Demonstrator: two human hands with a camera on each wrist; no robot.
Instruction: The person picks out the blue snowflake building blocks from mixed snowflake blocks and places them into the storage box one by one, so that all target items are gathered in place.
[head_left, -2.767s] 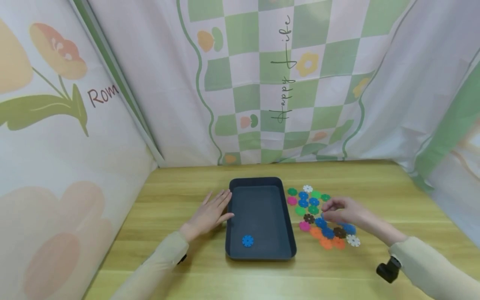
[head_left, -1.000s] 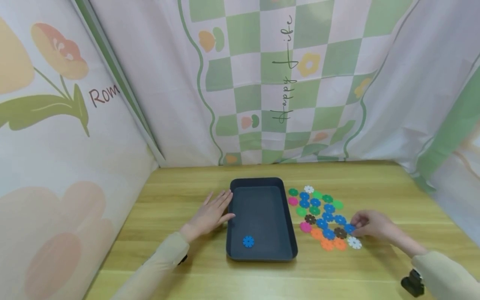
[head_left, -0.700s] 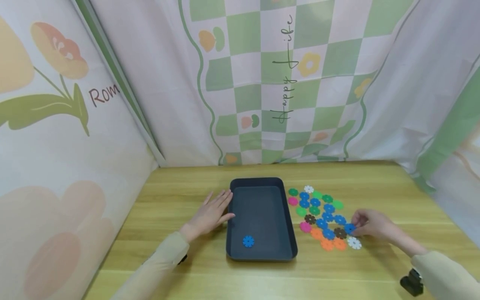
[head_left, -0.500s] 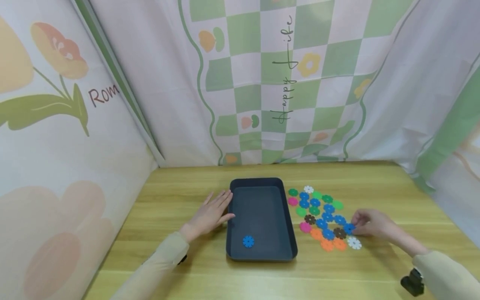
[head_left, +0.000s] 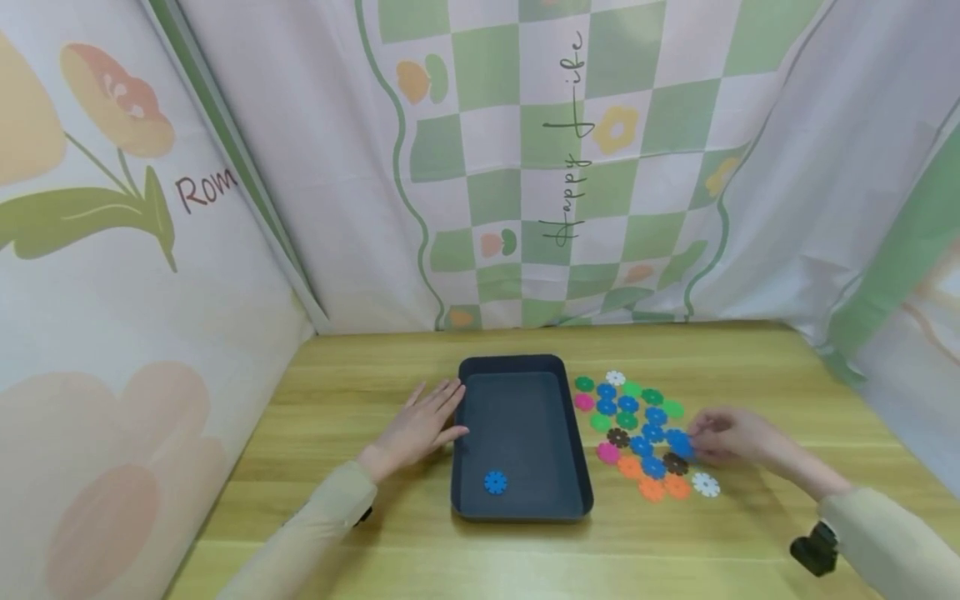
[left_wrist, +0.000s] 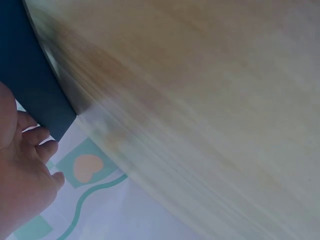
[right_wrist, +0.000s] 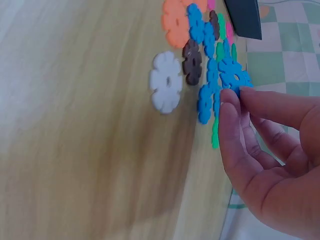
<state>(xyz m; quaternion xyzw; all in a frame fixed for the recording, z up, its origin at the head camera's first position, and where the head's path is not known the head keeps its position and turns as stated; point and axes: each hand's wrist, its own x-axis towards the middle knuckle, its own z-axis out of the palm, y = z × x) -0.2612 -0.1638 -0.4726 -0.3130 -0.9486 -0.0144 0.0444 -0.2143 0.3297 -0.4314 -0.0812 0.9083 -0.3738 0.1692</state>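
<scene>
My right hand [head_left: 738, 437] pinches a blue snowflake disc [right_wrist: 234, 76] between thumb and fingertips. In the right wrist view this disc is tilted and raised off the table, above the other discs. Beneath and left of the hand lie loose flower-shaped discs: several blue, green and orange ones, and a white disc [head_left: 706, 484] at the near right. My left hand [head_left: 416, 427] rests with straight, spread fingers against the left rim of a dark grey tray [head_left: 517, 425]. Inside the tray, near its front left corner, lies one blue disc [head_left: 495, 482].
The wooden table [head_left: 352, 367] carries the tray at its middle and the discs to the right of it. A pink disc [head_left: 583, 402] lies close to the tray's right wall. A patterned curtain [head_left: 555, 167] hangs behind the table's far edge.
My right hand moved from the middle of the discs to the rightmost blue one, then took hold of it. It has lifted that disc slightly leftward. The left hand stays put.
</scene>
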